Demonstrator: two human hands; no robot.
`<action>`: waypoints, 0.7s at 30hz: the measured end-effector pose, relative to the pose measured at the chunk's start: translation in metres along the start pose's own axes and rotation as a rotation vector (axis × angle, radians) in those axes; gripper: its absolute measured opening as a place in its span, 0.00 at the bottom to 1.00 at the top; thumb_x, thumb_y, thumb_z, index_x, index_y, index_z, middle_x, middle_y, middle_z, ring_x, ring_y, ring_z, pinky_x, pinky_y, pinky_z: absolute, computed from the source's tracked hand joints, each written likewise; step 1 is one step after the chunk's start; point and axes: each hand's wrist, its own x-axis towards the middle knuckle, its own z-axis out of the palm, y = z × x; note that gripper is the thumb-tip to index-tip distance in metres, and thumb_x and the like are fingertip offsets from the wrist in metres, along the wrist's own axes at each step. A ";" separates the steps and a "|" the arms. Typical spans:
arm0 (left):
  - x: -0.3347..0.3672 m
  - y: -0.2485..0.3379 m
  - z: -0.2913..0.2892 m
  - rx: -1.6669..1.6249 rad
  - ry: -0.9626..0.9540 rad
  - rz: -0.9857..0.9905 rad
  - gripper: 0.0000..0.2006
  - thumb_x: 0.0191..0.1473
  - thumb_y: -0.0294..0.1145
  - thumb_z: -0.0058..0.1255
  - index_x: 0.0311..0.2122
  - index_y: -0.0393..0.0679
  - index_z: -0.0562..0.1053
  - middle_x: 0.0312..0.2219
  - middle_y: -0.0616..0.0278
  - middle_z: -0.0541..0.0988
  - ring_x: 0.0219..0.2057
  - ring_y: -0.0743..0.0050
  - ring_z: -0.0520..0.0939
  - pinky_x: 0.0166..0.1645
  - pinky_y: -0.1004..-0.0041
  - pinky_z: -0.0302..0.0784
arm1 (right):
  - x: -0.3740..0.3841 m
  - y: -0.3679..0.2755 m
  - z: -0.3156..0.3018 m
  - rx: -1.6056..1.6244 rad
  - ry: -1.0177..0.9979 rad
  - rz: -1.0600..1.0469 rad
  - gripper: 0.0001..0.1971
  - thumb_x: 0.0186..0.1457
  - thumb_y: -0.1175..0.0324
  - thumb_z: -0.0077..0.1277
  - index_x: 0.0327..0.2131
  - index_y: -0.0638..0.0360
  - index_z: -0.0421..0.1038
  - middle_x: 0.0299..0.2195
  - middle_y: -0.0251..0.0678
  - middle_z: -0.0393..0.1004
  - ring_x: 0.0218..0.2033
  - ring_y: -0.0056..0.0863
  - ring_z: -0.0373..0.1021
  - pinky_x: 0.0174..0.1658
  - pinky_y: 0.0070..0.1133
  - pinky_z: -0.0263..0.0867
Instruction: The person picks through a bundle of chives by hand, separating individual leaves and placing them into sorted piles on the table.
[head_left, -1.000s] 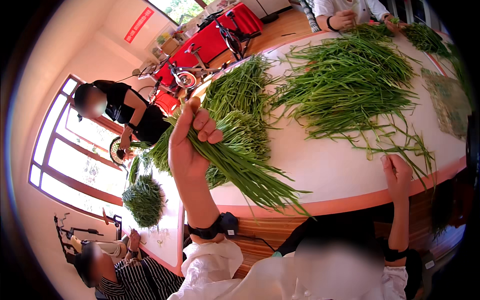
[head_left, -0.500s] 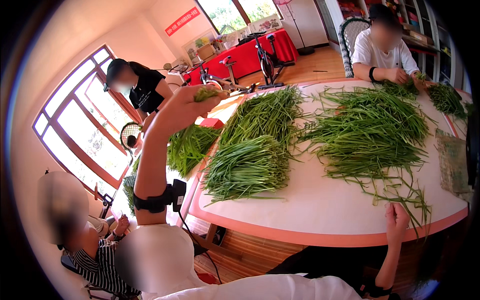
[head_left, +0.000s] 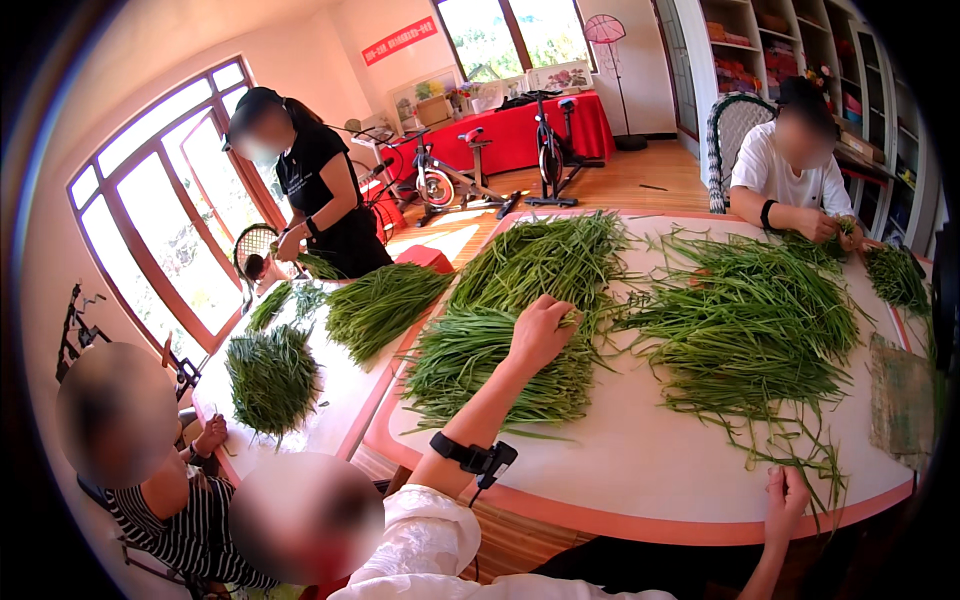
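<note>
Centre of frame: the left hand (head_left: 543,332), black band (head_left: 460,452) at its wrist, rests on the upper right part of a dense pile of long, thin green stalks (head_left: 470,375), left of centre on the white-topped, pink-edged bench (head_left: 620,455). Its fingers are curled; I can't make out whether its grip encloses any stalks. Lower right: the right hand (head_left: 787,493), fingers folded in, beside loose green strands (head_left: 800,445) at the bench edge; contents of that grip, if any, hidden. Right of centre: broad, tousled green heap (head_left: 750,320).
</note>
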 end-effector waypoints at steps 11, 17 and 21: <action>-0.016 -0.010 0.006 0.031 -0.008 -0.017 0.24 0.41 0.54 0.51 0.34 0.40 0.73 0.29 0.54 0.73 0.35 0.57 0.73 0.43 0.65 0.63 | 0.003 -0.003 0.021 -0.025 -0.004 -0.004 0.10 0.53 0.70 0.43 0.21 0.65 0.62 0.14 0.28 0.57 0.17 0.15 0.54 0.21 0.16 0.48; -0.022 0.009 -0.008 0.142 -0.041 0.113 0.32 0.40 0.59 0.50 0.46 0.44 0.67 0.37 0.53 0.71 0.42 0.55 0.69 0.51 0.62 0.57 | -0.001 0.002 0.013 0.020 -0.019 -0.013 0.10 0.53 0.70 0.43 0.22 0.65 0.62 0.16 0.28 0.56 0.18 0.15 0.53 0.22 0.16 0.50; -0.028 0.026 -0.030 0.242 -0.061 0.166 0.32 0.43 0.57 0.48 0.48 0.44 0.65 0.40 0.51 0.70 0.43 0.52 0.69 0.54 0.58 0.53 | -0.008 -0.001 0.007 0.023 -0.023 -0.018 0.10 0.53 0.69 0.43 0.23 0.66 0.62 0.16 0.28 0.57 0.18 0.15 0.52 0.23 0.16 0.50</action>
